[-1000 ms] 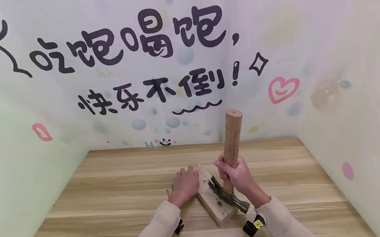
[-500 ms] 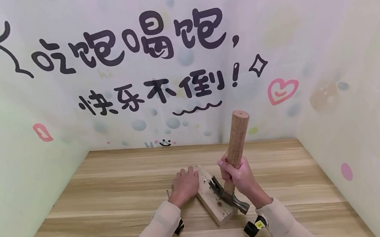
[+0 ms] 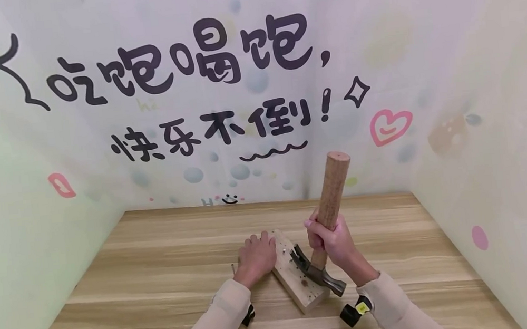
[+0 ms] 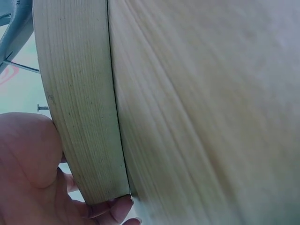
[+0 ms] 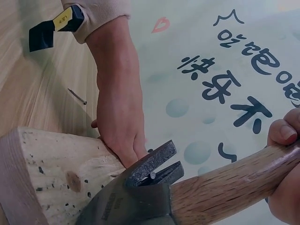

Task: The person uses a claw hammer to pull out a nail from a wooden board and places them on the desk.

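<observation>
My right hand [image 3: 335, 239] grips the wooden handle [image 3: 335, 189] of a claw hammer, which stands head down with its handle leaning right. The hammer head [image 3: 319, 275] rests over a pale wooden block [image 3: 299, 283]. In the right wrist view, the claw straddles a nail [image 5: 153, 176]. The left wrist view has a nail shank [image 4: 22, 66] running from the block's top to the hammer, and another nail [image 4: 43, 108] sticking up nearer the hand. My left hand [image 3: 258, 255] holds the block's far left side, its fingers [image 4: 119, 209] curled round the end.
A loose nail [image 5: 77, 96] lies on the wood-grain table [image 3: 160, 280], left of the block. The block's top has several small dark holes and a knot [image 5: 73, 181]. Printed cloth walls [image 3: 188, 177] enclose the table at the back and sides.
The hammer's handle has tipped to the right with my right hand, while its head stays over the block. My left hand and the block have held still.
</observation>
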`<control>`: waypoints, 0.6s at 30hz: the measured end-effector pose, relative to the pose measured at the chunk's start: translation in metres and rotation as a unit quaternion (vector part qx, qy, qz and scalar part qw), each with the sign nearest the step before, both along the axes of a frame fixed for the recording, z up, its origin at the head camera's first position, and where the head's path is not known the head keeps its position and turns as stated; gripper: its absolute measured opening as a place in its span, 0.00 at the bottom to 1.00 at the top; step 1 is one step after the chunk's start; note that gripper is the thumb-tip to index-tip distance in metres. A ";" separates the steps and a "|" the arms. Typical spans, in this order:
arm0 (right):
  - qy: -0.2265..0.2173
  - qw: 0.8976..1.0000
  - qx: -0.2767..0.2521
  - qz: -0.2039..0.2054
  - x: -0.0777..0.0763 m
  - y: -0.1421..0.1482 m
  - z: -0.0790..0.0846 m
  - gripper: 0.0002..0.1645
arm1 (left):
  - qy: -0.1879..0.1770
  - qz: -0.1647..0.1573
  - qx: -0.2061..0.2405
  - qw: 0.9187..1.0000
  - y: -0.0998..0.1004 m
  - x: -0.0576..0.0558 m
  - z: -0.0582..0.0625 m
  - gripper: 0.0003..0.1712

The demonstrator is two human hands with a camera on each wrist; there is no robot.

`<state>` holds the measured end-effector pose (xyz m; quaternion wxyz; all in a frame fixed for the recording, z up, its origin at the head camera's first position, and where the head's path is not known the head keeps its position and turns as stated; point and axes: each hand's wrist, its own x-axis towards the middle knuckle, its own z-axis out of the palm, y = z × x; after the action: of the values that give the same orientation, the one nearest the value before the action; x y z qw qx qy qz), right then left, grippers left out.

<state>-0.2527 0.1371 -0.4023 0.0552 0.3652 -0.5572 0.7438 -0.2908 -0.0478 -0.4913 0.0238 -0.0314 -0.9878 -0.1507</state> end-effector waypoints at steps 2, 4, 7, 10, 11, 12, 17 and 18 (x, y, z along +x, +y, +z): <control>-0.003 1.000 -0.008 0.010 0.000 0.000 0.001 0.10 | 0.005 -0.001 0.001 1.000 -0.001 0.000 0.000 0.25; -0.001 1.000 -0.012 0.018 0.000 0.000 0.003 0.10 | 0.013 -0.006 0.005 1.000 -0.002 0.001 0.000 0.25; 0.007 1.000 -0.012 0.019 0.001 0.001 0.007 0.10 | 0.027 -0.011 0.005 1.000 -0.006 0.002 0.000 0.25; 0.014 1.000 -0.015 0.017 0.001 0.001 0.012 0.11 | 0.045 -0.009 0.013 0.999 -0.011 0.004 0.005 0.27; 0.014 1.000 -0.018 0.018 0.001 0.002 0.014 0.10 | 0.050 -0.004 0.016 0.999 -0.013 0.005 0.007 0.28; 0.013 1.000 -0.021 0.019 0.001 0.002 0.017 0.10 | 0.056 0.001 0.024 0.998 -0.016 0.006 0.010 0.29; 0.009 0.998 -0.037 0.047 0.001 0.002 0.027 0.11 | 0.072 0.024 0.033 0.997 -0.030 0.011 0.020 0.29; 0.011 0.998 -0.038 0.052 0.002 0.002 0.029 0.12 | 0.076 0.025 0.029 0.996 -0.033 0.013 0.022 0.29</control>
<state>-0.2511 0.1392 -0.3738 0.0359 0.3994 -0.5078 0.7625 -0.2778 -0.0805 -0.4696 0.1037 -0.0169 -0.9788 -0.1760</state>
